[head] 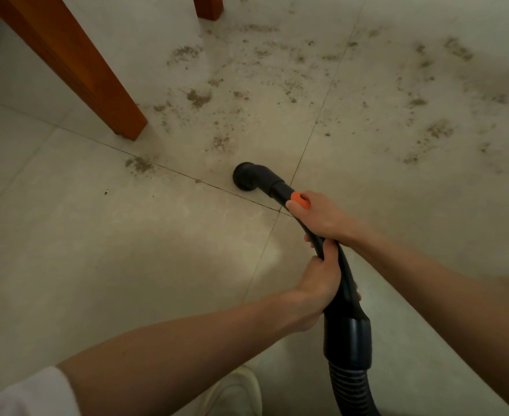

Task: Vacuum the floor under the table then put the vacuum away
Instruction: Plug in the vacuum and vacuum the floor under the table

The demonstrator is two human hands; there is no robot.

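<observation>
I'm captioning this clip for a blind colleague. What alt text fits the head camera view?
Both bare hands grip a black vacuum wand, right hand ahead by an orange slider, left hand behind, its round black nozzle on a pale tiled floor. Dark dirt patches lie beyond, beside an orange-brown wooden table leg.

The vacuum nozzle rests on the floor near a tile joint, with the near table leg to its left, the far table leg beyond it, and scattered dirt ahead and to the right.
</observation>
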